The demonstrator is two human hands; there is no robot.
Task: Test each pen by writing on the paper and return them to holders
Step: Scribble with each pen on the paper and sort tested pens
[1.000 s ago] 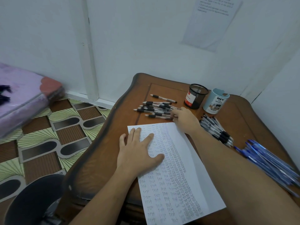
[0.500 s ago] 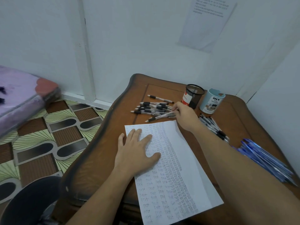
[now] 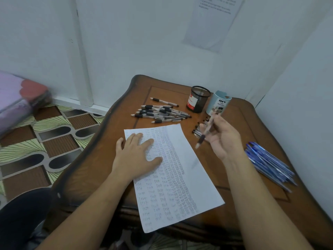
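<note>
Pen (image 3: 206, 131) with a clear barrel and black grip is pinched in the curled fingers of the right hand (image 3: 222, 139), which is raised off the table (image 3: 93, 159) at two o'clock from the middle of the paper (image 3: 191, 170). The tip is pointed down towards seven o'clock and is held just off the sheet's right edge, apart from it. The pen is blurred, so the exact finger placement cannot be told. The paper, covered in columns of small handwritten words, is pressed flat by the left hand (image 3: 137, 156), whose fingers are laid straight and spread over its upper left part. At twelve o'clock from the paper a loose pile of black-grip pens (image 3: 160, 112) is spread on the wood. At one o'clock a black mesh holder (image 3: 198, 99) and a pale blue cup (image 3: 218, 103) are stood just beside each other. A second cluster of black pens (image 3: 196, 132) is partly hidden behind the right hand. At three o'clock a heap of blue pens (image 3: 268, 165) is laid near the table's right edge. A printed sheet (image 3: 214, 22) is fixed to the white wall beyond, and patterned floor tiles (image 3: 45, 138) are seen at nine o'clock
</note>
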